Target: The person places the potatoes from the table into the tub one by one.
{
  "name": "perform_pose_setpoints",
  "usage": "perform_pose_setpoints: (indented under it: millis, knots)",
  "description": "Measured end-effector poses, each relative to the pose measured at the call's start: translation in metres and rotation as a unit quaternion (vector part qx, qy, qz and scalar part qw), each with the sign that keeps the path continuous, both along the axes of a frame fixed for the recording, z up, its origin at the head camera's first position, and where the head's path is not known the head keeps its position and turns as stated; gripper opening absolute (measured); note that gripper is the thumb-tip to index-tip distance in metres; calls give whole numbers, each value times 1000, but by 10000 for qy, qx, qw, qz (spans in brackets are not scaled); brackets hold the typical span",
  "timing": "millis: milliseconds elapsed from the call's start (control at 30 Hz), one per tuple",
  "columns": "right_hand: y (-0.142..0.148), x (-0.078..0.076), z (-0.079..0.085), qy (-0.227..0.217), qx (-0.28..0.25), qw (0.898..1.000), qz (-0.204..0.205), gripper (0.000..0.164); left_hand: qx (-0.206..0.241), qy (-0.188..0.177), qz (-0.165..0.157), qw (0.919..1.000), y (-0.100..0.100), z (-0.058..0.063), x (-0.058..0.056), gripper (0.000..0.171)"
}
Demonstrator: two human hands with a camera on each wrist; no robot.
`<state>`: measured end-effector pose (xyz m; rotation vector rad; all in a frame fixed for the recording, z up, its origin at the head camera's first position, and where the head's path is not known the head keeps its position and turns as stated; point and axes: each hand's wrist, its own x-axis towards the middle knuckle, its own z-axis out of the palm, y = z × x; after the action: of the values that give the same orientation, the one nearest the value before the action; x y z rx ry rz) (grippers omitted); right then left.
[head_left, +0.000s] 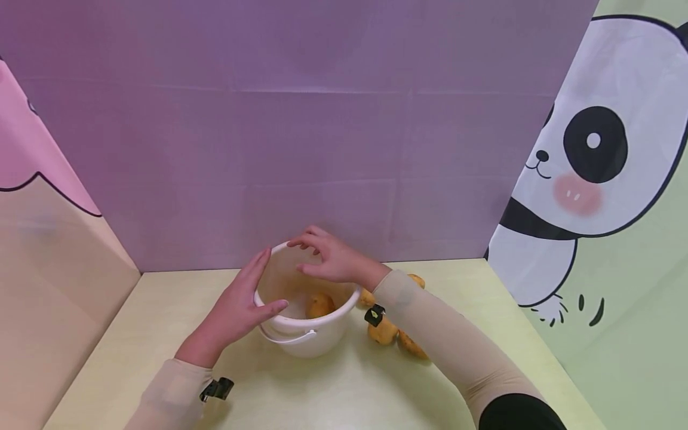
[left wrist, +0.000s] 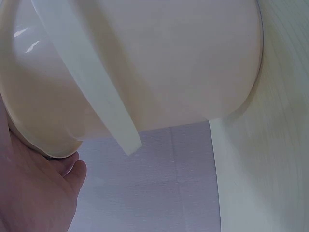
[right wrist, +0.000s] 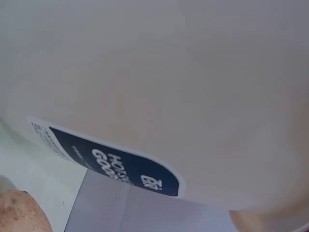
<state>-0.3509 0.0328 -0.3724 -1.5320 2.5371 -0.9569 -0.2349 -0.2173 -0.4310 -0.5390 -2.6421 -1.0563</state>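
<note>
A white plastic bucket (head_left: 322,340) stands upright on the table, its thin handle (head_left: 290,340) hanging at the front. One potato (head_left: 319,304) lies inside at the bottom. My left hand (head_left: 236,310) rests against the bucket's left rim, fingers fairly straight along it and thumb stretched over the opening. In the left wrist view some fingers (left wrist: 75,176) show at the rim. Over the far right part of the opening is my right hand (head_left: 333,257), loosely bent and with nothing visible in it. Several potatoes (head_left: 383,331) lie right of the bucket, partly hidden by the right forearm.
The pale wooden table (head_left: 301,394) meets a purple back panel (head_left: 322,137). A beige and pink panel (head_left: 48,269) is at the left, and a panda-print panel (head_left: 607,257) at the right. A dark label (right wrist: 116,162) is on the bucket's side; a potato (right wrist: 21,212) lies nearby.
</note>
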Motion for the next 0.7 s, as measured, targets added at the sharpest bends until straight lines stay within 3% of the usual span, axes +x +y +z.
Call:
perform_pose_setpoints:
  millis: [400,700]
  knots:
    - [8,-1,5,324,-958,9946,237,30,22,-124,20,9999,0,-1,-3,114]
    - [50,8,14,248,-1521,9880,-44,24,83,-71,2,9999,-2,0,-3,114]
